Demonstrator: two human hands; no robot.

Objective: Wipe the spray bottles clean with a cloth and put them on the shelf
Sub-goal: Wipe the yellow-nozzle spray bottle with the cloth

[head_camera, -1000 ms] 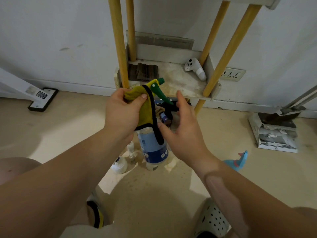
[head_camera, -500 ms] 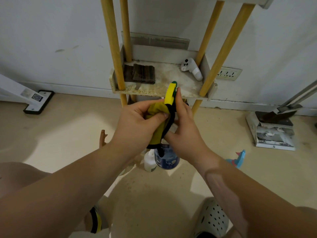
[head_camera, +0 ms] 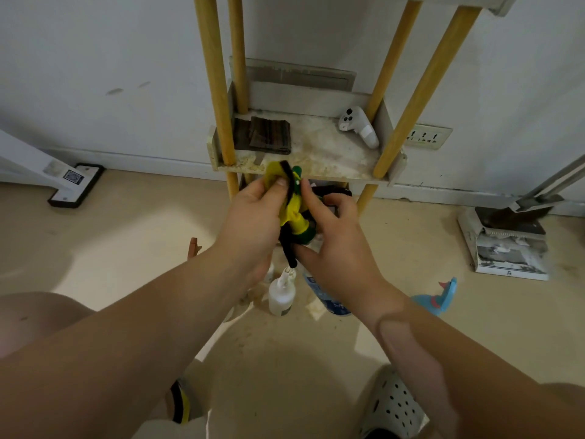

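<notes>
Before the shelf's (head_camera: 304, 172) front edge, the left hand (head_camera: 253, 217) pinches a soft cloth (head_camera: 276, 175) around the spray bottle's (head_camera: 299, 213) light, slick plastic head; the right hand (head_camera: 335, 236) clamps its neck.

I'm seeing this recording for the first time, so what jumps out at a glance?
At centre, the left hand presses a yellow cloth against the green-and-yellow spray head of a bottle that the right hand grips. Behind them stands a shelf on yellow poles, bearing a white controller and a dark folded cloth. A small white bottle stands on the floor below the hands.
</notes>
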